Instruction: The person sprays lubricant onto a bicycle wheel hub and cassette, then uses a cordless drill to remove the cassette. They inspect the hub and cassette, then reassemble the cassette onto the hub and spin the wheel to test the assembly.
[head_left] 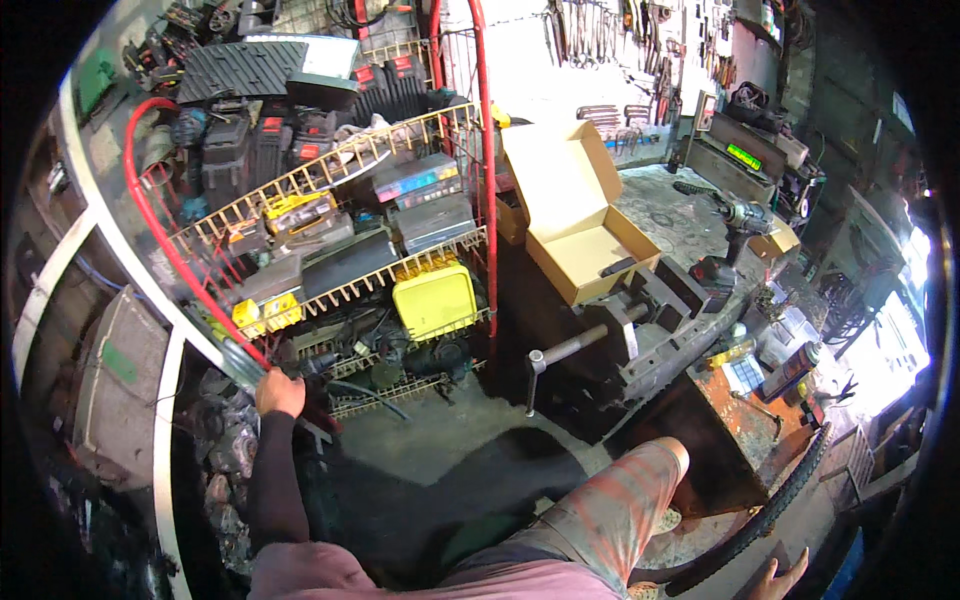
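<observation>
My left hand [280, 393] is closed around the low end of a curved red tube [188, 270], the side rail of a wire shelf rack [330, 185]. Its black-sleeved forearm reaches forward from my body. Tool cases, black plastic boxes and yellow items fill the rack's tilted shelves, and a yellow-green bin [435, 303] sits on a lower one. Down at the lower right edge, my right hand [782, 578] is empty with its fingers apart. A black tyre [780, 510] curves close to it.
On the workbench [660, 200] stand an open cardboard box [565, 175] and a cordless drill [745, 220]. The handle of a bench vise [535, 375] juts over the floor. A rusty-topped cabinet [715, 440] holds a spray can [792, 370]. White metal framing [165, 430] runs along the left.
</observation>
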